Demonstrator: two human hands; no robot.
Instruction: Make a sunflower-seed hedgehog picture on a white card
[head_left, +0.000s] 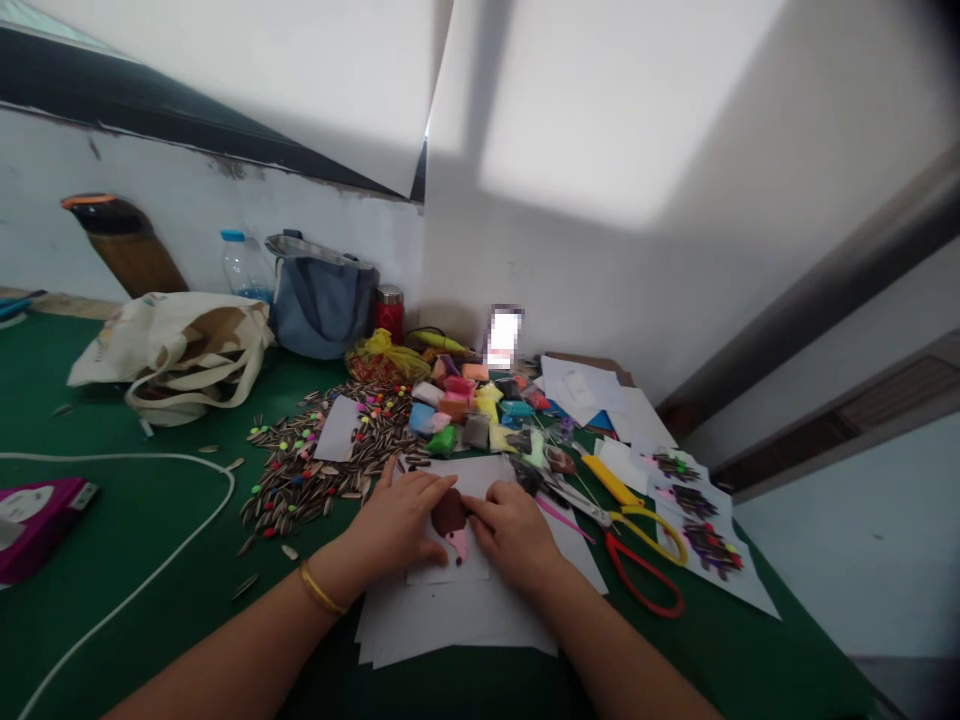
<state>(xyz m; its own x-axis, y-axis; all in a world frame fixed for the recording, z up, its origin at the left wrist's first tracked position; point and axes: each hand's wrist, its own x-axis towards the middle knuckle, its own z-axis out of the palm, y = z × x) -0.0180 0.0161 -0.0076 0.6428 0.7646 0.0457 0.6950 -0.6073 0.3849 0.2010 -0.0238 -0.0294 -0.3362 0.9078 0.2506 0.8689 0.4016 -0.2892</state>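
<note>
A flat brown clay shape [448, 512] with a pink clay piece [457, 545] and small dark dots at its lower end lies on a small white paper [450, 574]. My left hand [397, 525] rests along its left side, fingers spread, their tips over the upper edge of the brown clay. From the right, my right hand [514, 530] touches the clay's edge with the index fingertip. Its other fingers are curled; anything in them is hidden. More white sheets [450, 625] are stacked underneath.
Sunflower seeds [300, 475] mixed with colored beads are heaped at left. Bagged colored clay [474, 432] lies behind my hands. To the right are scissors [600, 515], a yellow cutter [611, 480] and seed-covered pieces on paper [712, 545]. A white cable [161, 570] crosses the green table.
</note>
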